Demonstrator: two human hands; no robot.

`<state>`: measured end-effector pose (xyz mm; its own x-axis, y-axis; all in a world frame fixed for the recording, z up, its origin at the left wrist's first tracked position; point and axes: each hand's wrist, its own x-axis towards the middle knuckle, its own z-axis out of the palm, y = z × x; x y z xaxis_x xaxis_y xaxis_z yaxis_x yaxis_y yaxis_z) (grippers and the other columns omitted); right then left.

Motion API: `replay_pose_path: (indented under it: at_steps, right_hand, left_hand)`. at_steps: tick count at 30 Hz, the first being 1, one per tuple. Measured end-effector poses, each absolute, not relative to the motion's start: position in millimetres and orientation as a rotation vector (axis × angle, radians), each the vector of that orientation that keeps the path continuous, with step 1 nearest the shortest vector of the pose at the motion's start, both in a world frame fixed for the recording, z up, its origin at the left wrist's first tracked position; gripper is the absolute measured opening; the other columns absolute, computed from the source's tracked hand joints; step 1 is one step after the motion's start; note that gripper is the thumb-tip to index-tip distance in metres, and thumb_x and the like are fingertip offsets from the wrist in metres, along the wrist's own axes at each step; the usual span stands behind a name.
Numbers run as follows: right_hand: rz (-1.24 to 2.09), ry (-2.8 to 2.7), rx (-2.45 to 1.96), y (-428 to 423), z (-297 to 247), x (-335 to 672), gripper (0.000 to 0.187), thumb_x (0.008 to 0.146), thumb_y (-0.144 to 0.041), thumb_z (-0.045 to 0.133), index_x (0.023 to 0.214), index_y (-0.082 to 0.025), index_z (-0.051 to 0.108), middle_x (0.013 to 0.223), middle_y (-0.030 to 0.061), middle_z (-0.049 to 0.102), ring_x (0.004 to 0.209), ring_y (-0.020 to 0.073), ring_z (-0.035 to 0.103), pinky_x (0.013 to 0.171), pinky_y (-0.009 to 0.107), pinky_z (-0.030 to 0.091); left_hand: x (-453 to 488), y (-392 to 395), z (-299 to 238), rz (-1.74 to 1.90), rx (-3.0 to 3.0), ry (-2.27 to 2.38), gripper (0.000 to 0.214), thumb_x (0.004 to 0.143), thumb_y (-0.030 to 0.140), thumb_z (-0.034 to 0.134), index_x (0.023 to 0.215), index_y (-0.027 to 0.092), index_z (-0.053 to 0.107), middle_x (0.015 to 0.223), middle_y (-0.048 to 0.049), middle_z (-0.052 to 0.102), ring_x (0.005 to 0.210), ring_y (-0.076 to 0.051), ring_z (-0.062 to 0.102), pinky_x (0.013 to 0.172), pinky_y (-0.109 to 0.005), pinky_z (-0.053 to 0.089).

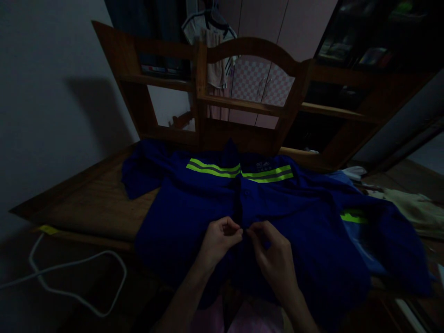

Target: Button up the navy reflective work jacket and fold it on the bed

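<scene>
A dark blue work jacket (187, 203) with yellow-green and grey reflective stripes lies spread out, collar pointing away from me and sleeves out to both sides. Its front placket runs down the middle. My left hand (222, 236) pinches the placket edge on the left side, thumb against fingers. Facing it closely, my right hand (270, 245) pinches the other front edge between thumb and fingertips. The fingertips of both hands nearly meet over the lower front. Any button or fastener between them is too small and dark to make out.
Under the jacket is a wooden surface (104, 212), with a wooden shelf frame (249, 46) rising behind it. A white cable (79, 263) loops at the left. Clothes hang (215, 55) beyond the frame. Folded cloth (409, 208) lies at the right. The room is dim.
</scene>
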<state>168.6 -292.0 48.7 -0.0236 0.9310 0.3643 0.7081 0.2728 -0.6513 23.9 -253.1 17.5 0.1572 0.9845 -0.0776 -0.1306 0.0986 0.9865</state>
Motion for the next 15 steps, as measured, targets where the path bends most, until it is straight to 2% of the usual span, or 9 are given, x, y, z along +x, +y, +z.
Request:
replay_pose_path:
  at_steps: [4, 7, 12, 15]
  right_hand:
    - [0.633, -1.599, -1.478, -287.9, 46.8, 168.0, 0.013, 0.09, -0.032, 0.051, 0.087, -0.021, 0.057, 0.082, 0.0002, 0.063, 0.073, 0.0136, 0.06, 0.063, 0.022, 0.043]
    - [0.692, -1.607, -1.469, -284.5, 45.8, 170.0, 0.016, 0.091, -0.034, 0.049, 0.088, -0.02, 0.056, 0.081, 0.0008, 0.062, 0.071, 0.0138, 0.059, 0.061, 0.022, 0.044]
    - [0.275, -2.076, -1.556, -290.0, 55.1, 173.1, 0.007, 0.09, -0.018, 0.045, 0.087, -0.02, 0.051, 0.082, 0.0025, 0.057, 0.071, 0.0158, 0.055, 0.059, 0.026, 0.037]
    - [0.03, -2.301, -1.6, -293.0, 60.4, 171.2, 0.019, 0.083, -0.004, 0.043, 0.088, -0.02, 0.051, 0.083, 0.0032, 0.055, 0.068, 0.0161, 0.052, 0.057, 0.027, 0.033]
  left_hand:
    - [21.0, -253.7, 22.2, 1.101, 1.096, 1.039, 0.019, 0.065, 0.023, 0.071, 0.068, 0.013, 0.055, 0.065, 0.0021, 0.057, 0.061, -0.007, 0.052, 0.059, -0.017, 0.04]
    - [20.8, -253.7, 22.7, 1.139, 1.093, 1.034, 0.019, 0.066, 0.023, 0.071, 0.069, 0.014, 0.055, 0.064, 0.0024, 0.056, 0.062, -0.008, 0.053, 0.059, -0.017, 0.04]
    - [23.0, -256.1, 18.1, 1.122, 1.166, 0.937, 0.021, 0.068, 0.018, 0.067, 0.086, 0.016, 0.056, 0.076, -0.0004, 0.062, 0.074, -0.011, 0.06, 0.067, -0.019, 0.045]
    - [23.4, -257.5, 14.8, 1.074, 1.214, 0.909, 0.028, 0.067, 0.013, 0.066, 0.092, 0.017, 0.055, 0.079, -0.0013, 0.063, 0.076, -0.013, 0.061, 0.068, -0.02, 0.046]
